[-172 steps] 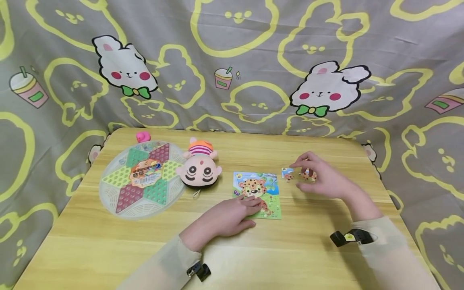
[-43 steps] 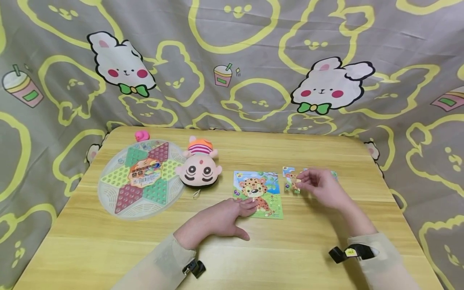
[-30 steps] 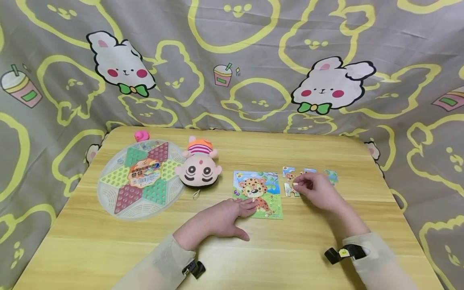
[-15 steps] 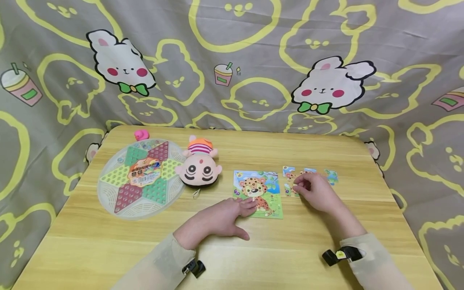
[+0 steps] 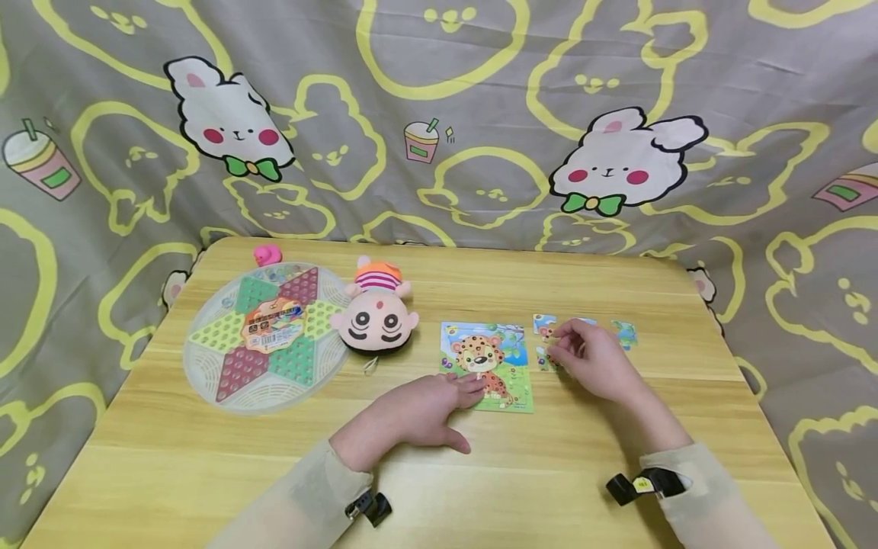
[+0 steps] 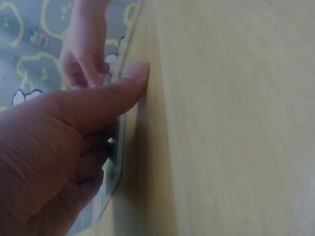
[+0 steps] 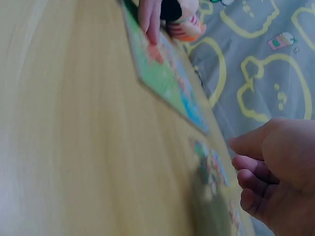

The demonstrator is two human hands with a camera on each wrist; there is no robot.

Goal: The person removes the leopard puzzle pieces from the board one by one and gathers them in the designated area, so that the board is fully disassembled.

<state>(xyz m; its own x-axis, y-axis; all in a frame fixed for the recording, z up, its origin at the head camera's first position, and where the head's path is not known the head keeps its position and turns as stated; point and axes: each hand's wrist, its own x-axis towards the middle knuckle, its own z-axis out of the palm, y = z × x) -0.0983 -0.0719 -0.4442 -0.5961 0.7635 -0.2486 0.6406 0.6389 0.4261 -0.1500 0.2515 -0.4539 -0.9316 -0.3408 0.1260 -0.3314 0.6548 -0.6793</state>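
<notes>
A leopard puzzle board lies flat in the middle of the table. My left hand rests its straight fingers on the board's lower left part, thumb out to the side on the wood. Right of the board lie several jigsaw pieces, some set close together; my right hand partly hides them. In the right wrist view, this hand's thumb and fingers stand apart close over the pieces, with nothing between them. Further right lies a separate blue-green piece.
Left of the board lies a plush doll, head toward me. Beyond it is a round Chinese checkers board with a labelled packet at its centre. A pink rubber duck sits by the back edge. A patterned curtain hangs behind the table.
My right hand has brought a jigsaw piece down beside the others, let it go and parted its fingers. The left hand stays on the board; its thumb has spread outward since the earliest frame.
</notes>
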